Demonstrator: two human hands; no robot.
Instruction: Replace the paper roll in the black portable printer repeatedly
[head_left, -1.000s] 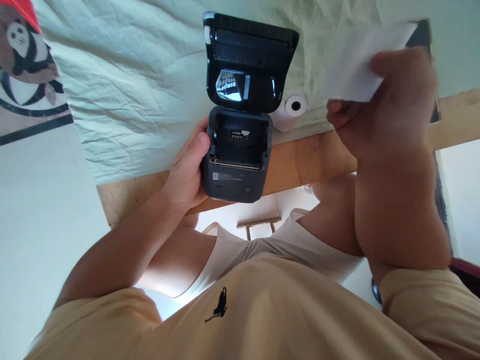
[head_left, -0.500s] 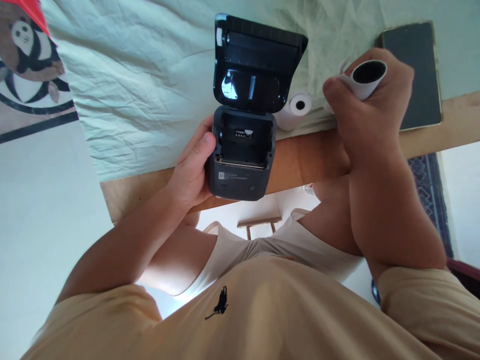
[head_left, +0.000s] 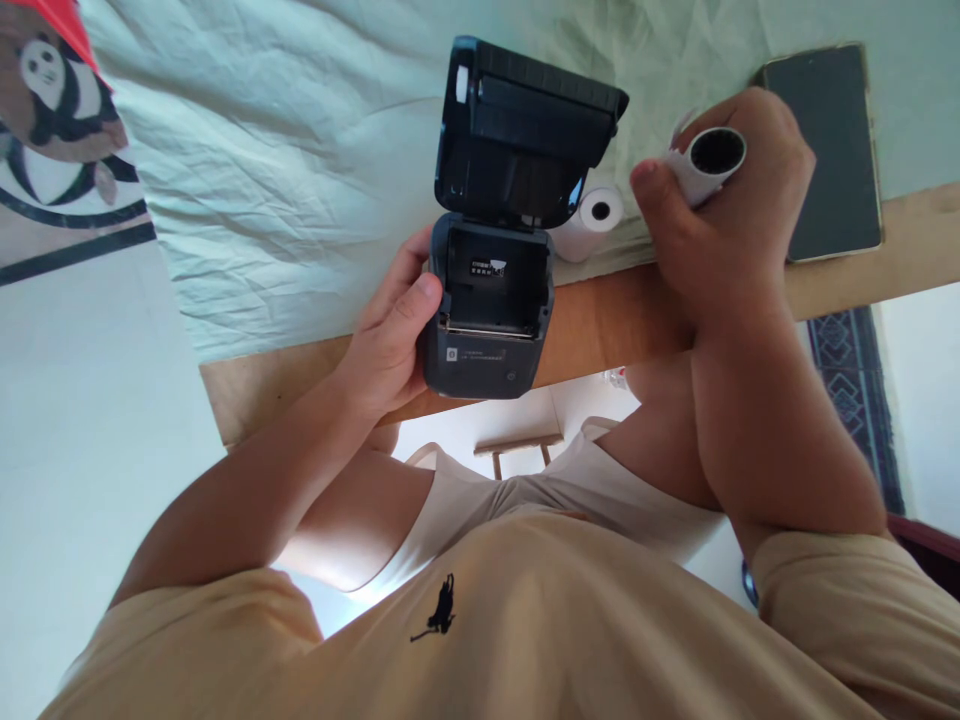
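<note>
1. My left hand (head_left: 390, 340) grips the left side of the small dark printer (head_left: 491, 315), thumb on its rim; I judge this steadies it, since it sits at the near edge of the counter (head_left: 615, 315).
2. The printer's lid (head_left: 525, 130) stands tipped back, so the empty paper bay faces up.
3. My right hand (head_left: 724, 215) is clenched around a white paper roll (head_left: 709, 160), right of the printer, hollow core showing.
4. A second roll (head_left: 592, 218) lies just beside the lid; a phone (head_left: 832, 150) lies far right.
5. Open room: the crumpled sheet (head_left: 285, 180) to the left.
</note>
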